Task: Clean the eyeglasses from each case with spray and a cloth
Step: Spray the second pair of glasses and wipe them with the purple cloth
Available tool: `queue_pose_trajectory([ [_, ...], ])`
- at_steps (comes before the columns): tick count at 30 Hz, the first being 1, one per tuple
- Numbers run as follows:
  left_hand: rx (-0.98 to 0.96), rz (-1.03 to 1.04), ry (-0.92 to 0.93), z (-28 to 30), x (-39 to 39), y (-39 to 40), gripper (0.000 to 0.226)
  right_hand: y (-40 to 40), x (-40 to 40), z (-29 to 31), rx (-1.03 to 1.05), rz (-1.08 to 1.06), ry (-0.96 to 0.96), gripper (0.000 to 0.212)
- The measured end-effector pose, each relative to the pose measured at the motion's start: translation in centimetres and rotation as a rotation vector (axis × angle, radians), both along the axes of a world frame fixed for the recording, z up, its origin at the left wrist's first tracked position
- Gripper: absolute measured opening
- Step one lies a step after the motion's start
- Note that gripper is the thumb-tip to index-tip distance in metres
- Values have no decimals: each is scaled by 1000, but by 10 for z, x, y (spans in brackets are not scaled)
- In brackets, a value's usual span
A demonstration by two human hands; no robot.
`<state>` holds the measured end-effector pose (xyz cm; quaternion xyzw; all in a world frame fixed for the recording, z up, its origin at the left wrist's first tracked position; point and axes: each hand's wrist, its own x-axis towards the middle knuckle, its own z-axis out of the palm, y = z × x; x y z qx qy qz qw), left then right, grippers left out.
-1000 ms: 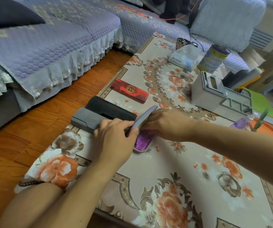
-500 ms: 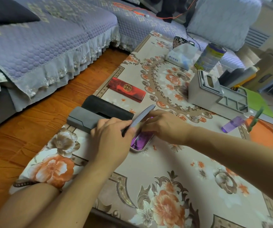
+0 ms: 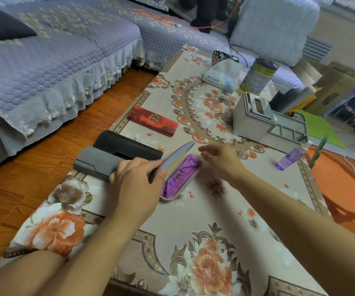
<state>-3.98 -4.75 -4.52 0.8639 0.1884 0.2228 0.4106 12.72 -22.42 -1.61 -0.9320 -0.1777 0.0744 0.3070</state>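
A grey eyeglass case (image 3: 177,155) lies open on the flowered tablecloth, with a purple lining. Thin-framed eyeglasses (image 3: 181,171) lie inside it. My left hand (image 3: 136,180) grips the raised lid of this case near its hinge end. My right hand (image 3: 219,160) hovers just right of the case, fingers loosely curled, holding nothing. A black case (image 3: 125,145) and a grey case (image 3: 95,162) lie shut behind my left hand. A red case (image 3: 153,120) lies farther back. A purple spray bottle (image 3: 291,157) stands to the right.
A white tissue-box organiser (image 3: 257,116) stands behind the spray bottle. A tissue pack (image 3: 221,76) and a tin can (image 3: 257,75) stand at the far end. An orange bowl (image 3: 343,178) sits at the right edge. A purple sofa (image 3: 54,60) runs along the left.
The case lid has swung further open, showing the eyeglasses. My right hand has let go of the case and lifted off to the right.
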Motion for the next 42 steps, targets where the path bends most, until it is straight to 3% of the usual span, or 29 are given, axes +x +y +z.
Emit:
queue_pose_trajectory([
  [4, 7, -11, 6, 1, -2, -1, 29, 12, -5, -9, -96, 66, -127, 22],
  [9, -10, -22, 9, 2, -1, -1, 30, 13, -13, -14, -222, 179, -266, 44],
  [11, -24, -40, 16, 1, -1, -1, 31, 10, -15, -11, -208, 161, -192, 53],
  [13, -65, -79, -1, 1, -1, -1, 32, 6, -18, -9, -26, 4, 24, 57],
  [16, -119, -169, -25, 3, -4, -8, 31, 1, -31, -9, 410, -254, 400, 43],
  [21, -250, -229, 23, 3, -7, -30, 21, -14, -54, -4, 949, -471, 675, 24],
  [23, -458, -206, 34, 2, -6, -37, 13, -18, -71, -5, 990, -500, 749, 31],
  [26, -723, -185, 42, 0, -6, -45, 21, -15, -103, -5, 927, -490, 759, 51],
  [32, -1180, -200, 40, 6, -10, -60, 21, -5, -138, -1, 1174, -535, 850, 47],
  [36, -1302, -183, 60, 9, -12, -58, 33, -9, -153, -7, 1343, -513, 951, 53],
  [39, -1421, -239, 100, 12, -15, -57, 37, -14, -161, -6, 1343, -489, 946, 61],
  [42, -1459, -248, 113, 17, -17, -58, 28, -13, -168, -2, 1353, -464, 902, 67],
])
